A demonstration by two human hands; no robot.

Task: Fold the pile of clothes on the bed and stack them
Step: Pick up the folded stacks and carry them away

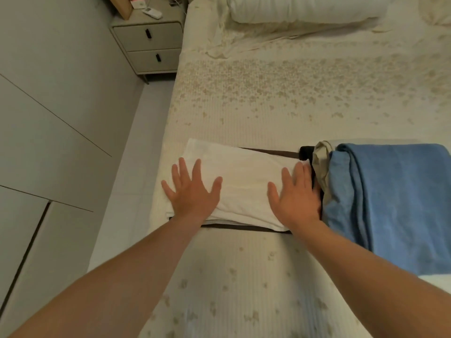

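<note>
Fingers (200,167) flat and splayed on both hands, left hand (192,191) and right hand (296,195) pressing the folded white garment (244,181) atop a dark piece on the bed (244,106). Risk: right hand touches the unfolded blue pile (390,203); snagging it drags the stack crooked.

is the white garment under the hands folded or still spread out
Folded. The white garment lies as a compact rectangle with layered edges showing at its near side, on top of a dark garment. Left hand and right hand press flat on it.
</note>
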